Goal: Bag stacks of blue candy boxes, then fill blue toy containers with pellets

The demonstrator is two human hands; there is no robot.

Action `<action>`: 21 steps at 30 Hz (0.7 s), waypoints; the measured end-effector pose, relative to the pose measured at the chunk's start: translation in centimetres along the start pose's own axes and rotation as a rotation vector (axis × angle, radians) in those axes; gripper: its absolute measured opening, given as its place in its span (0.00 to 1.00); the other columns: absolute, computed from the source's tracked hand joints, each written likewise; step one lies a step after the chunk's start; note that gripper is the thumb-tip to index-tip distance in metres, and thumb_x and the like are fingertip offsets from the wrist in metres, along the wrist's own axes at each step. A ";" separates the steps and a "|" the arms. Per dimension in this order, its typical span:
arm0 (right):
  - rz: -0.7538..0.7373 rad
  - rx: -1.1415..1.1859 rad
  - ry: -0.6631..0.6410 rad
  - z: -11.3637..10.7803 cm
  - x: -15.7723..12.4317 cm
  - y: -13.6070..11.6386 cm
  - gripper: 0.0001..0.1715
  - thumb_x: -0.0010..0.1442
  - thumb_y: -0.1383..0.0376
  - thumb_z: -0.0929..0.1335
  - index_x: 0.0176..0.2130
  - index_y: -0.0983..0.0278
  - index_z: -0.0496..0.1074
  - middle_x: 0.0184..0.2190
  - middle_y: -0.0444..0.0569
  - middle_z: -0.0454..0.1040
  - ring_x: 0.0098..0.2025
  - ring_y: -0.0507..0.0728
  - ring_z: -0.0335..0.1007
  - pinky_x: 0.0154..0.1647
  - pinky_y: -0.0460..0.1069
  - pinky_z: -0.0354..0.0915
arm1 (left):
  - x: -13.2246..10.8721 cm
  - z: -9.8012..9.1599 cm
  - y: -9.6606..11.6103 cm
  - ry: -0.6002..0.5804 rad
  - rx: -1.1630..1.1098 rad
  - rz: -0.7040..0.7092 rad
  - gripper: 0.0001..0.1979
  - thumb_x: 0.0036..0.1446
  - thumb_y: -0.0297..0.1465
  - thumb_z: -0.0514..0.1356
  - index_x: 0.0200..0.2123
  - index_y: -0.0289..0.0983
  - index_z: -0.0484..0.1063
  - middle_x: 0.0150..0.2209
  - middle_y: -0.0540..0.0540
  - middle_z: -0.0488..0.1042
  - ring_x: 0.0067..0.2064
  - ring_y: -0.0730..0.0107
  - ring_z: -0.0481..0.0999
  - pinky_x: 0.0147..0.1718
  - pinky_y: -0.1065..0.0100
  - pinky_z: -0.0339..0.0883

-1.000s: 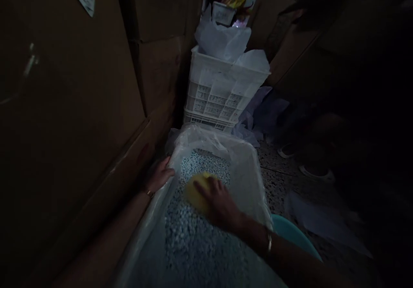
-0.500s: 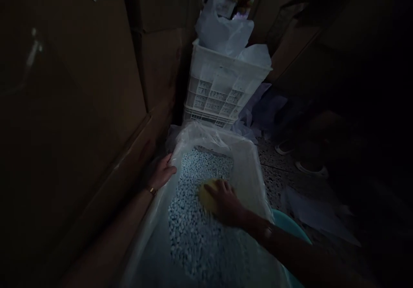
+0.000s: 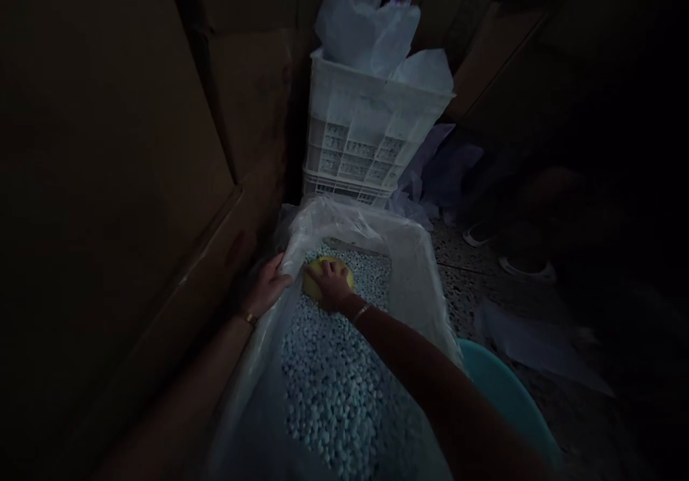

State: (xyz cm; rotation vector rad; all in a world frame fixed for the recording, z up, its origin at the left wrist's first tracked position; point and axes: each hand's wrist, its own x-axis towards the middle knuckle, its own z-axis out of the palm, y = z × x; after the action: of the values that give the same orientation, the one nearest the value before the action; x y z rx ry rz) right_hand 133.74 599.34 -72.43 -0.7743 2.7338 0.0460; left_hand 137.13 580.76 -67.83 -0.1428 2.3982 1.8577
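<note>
A crate lined with clear plastic (image 3: 425, 280) holds a bed of small pale-blue pellets (image 3: 328, 373). My right hand (image 3: 334, 286) is inside it, gripping a round yellow bowl (image 3: 313, 280) against the pellets near the far left corner. The hand covers much of the bowl, and its underside is hidden. At the crate's left edge my left hand (image 3: 268, 285) is closed over the lined rim, thumb on the inner side and fingers mostly out of sight outside.
Beyond the crate stand stacked white crates (image 3: 371, 122) with plastic sheeting (image 3: 371, 36) on top. Large cardboard boxes (image 3: 108, 143) wall the left side. A turquoise tub (image 3: 506, 388) sits at the lower right. A person's shoes (image 3: 527, 269) show on the dark speckled floor.
My right hand has moved the yellow bowl across the pellets, away from me and to the left. My left hand keeps its hold on the rim. The view has shifted slightly.
</note>
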 end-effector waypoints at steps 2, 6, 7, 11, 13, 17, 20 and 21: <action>-0.047 0.046 -0.032 -0.5 -4.5 -0.2 0.58 0.44 0.59 0.76 0.67 0.49 0.50 0.61 0.61 0.53 0.59 0.74 0.52 0.53 0.72 0.55 | -0.1 0.0 0.2 0.013 -0.006 0.000 0.32 0.39 0.34 0.55 0.51 0.34 0.70 0.42 0.46 0.77 0.42 0.60 0.74 0.42 0.65 0.69; -0.248 0.148 0.043 -3.4 -11.5 0.7 0.63 0.43 0.59 0.76 0.68 0.46 0.44 0.62 0.55 0.52 0.60 0.70 0.51 0.57 0.64 0.55 | -0.3 0.0 0.5 0.013 0.003 -0.020 0.31 0.41 0.34 0.55 0.52 0.36 0.70 0.41 0.47 0.77 0.41 0.60 0.74 0.40 0.64 0.69; -0.259 0.151 0.074 -4.2 -11.6 1.2 0.62 0.45 0.59 0.75 0.69 0.47 0.42 0.62 0.56 0.51 0.60 0.69 0.51 0.58 0.63 0.55 | -0.4 0.0 0.6 0.018 0.008 -0.013 0.30 0.41 0.34 0.55 0.52 0.37 0.70 0.41 0.47 0.77 0.41 0.60 0.74 0.41 0.64 0.69; -0.070 -0.074 0.100 -5.0 -6.0 4.0 0.49 0.55 0.66 0.69 0.69 0.49 0.46 0.66 0.60 0.48 0.64 0.73 0.44 0.61 0.69 0.46 | -0.4 -0.1 0.5 0.027 0.027 0.017 0.32 0.41 0.35 0.56 0.53 0.35 0.69 0.43 0.46 0.76 0.42 0.60 0.73 0.42 0.64 0.68; -0.007 -0.162 0.009 -3.5 -2.7 5.6 0.46 0.55 0.69 0.68 0.68 0.50 0.50 0.66 0.61 0.48 0.64 0.73 0.45 0.59 0.72 0.45 | -0.3 -0.1 0.4 0.004 0.021 -0.008 0.33 0.41 0.35 0.55 0.55 0.35 0.68 0.40 0.47 0.76 0.39 0.62 0.73 0.37 0.66 0.68; 0.089 -0.184 -0.119 0.2 -1.8 7.4 0.47 0.54 0.65 0.70 0.67 0.51 0.50 0.67 0.62 0.48 0.63 0.73 0.48 0.56 0.73 0.48 | -0.3 -0.2 0.2 -0.034 0.004 -0.036 0.35 0.41 0.34 0.55 0.56 0.35 0.67 0.37 0.49 0.76 0.35 0.64 0.72 0.32 0.68 0.66; 0.141 -0.105 -0.169 0.6 -4.8 7.0 0.51 0.50 0.60 0.72 0.67 0.51 0.50 0.65 0.64 0.49 0.62 0.74 0.50 0.53 0.71 0.53 | -0.3 -0.3 0.3 -0.029 0.027 -0.028 0.35 0.40 0.34 0.56 0.56 0.34 0.67 0.39 0.48 0.76 0.38 0.62 0.73 0.36 0.67 0.68; 0.141 -0.075 -0.175 0.2 -6.1 6.6 0.53 0.48 0.60 0.73 0.67 0.51 0.50 0.64 0.63 0.50 0.61 0.74 0.50 0.53 0.70 0.54 | -0.3 -0.2 0.3 -0.011 0.045 -0.020 0.35 0.41 0.35 0.56 0.56 0.34 0.67 0.40 0.47 0.76 0.40 0.61 0.73 0.38 0.66 0.69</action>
State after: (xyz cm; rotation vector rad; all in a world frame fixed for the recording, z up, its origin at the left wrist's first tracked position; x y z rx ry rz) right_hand 135.35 608.05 -71.19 -0.5669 2.6267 0.2369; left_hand 137.36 580.60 -67.46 -0.1517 2.4199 1.7907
